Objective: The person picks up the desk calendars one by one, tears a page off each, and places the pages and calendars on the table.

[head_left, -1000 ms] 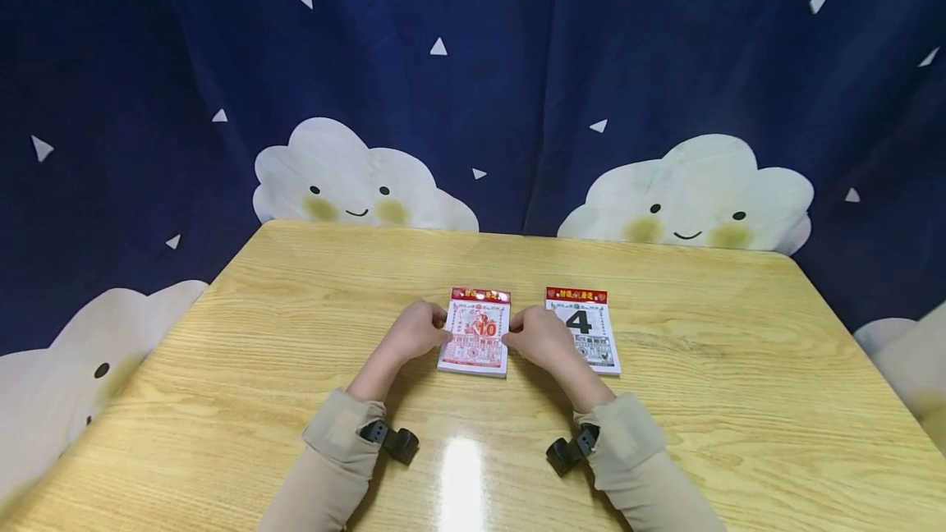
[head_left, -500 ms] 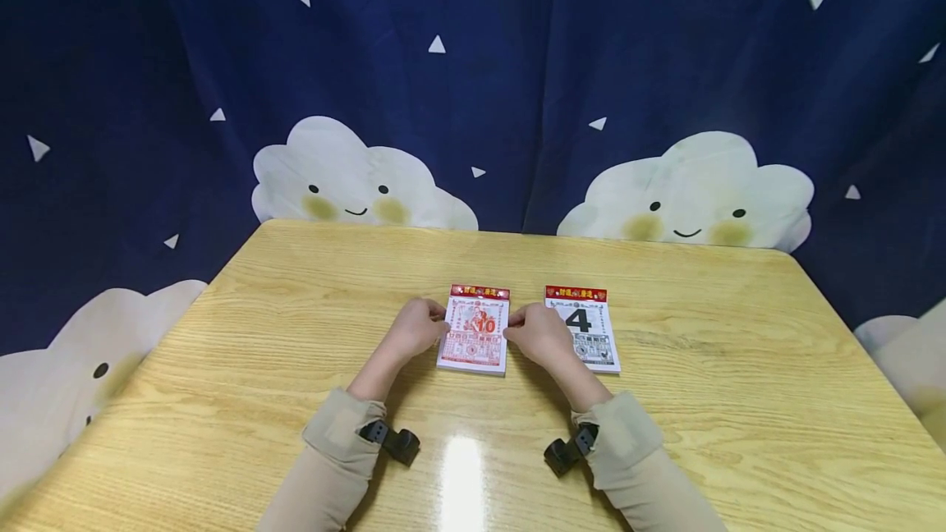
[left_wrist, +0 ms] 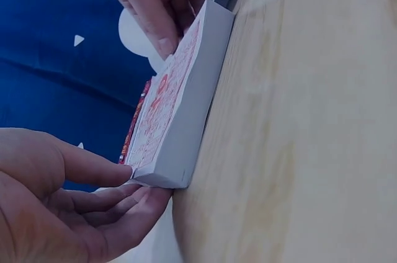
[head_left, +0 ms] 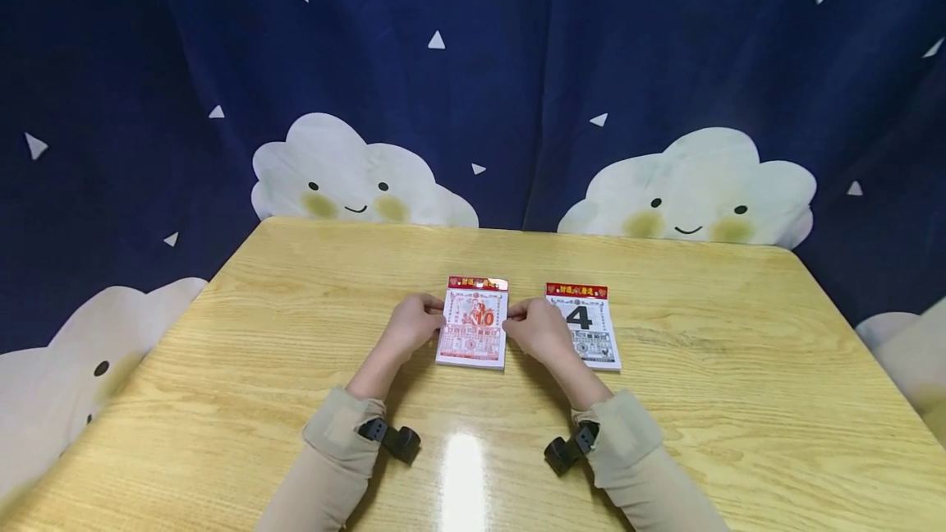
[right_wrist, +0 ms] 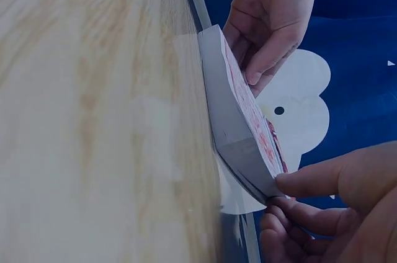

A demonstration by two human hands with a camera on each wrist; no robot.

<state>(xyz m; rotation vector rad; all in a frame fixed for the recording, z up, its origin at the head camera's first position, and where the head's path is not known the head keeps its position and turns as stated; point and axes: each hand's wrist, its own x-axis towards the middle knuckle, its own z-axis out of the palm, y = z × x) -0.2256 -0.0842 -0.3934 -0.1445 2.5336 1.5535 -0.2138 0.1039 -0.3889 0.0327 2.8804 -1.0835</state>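
On glossy wood-grain table (head_left: 259,351), both hands (head_left: 476,333) pinch a thick rectangular paper calendar pad (head_left: 473,331).

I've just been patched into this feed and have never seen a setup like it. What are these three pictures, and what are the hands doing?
There is no machine here: a person works with two bare hands, wearing a camera on the head and one on each wrist. The wide picture is the head view, looking down on a wooden table before a dark blue curtain with cloud faces. The two close pictures are the wrist views, tilted sideways.

Two tear-off calendar pads lie on the table. The left hand and right hand each pinch a side edge of the red "10" pad, thumb on top and fingers beneath, its far end lifted a little. The "4" pad lies flat just right of the right hand.
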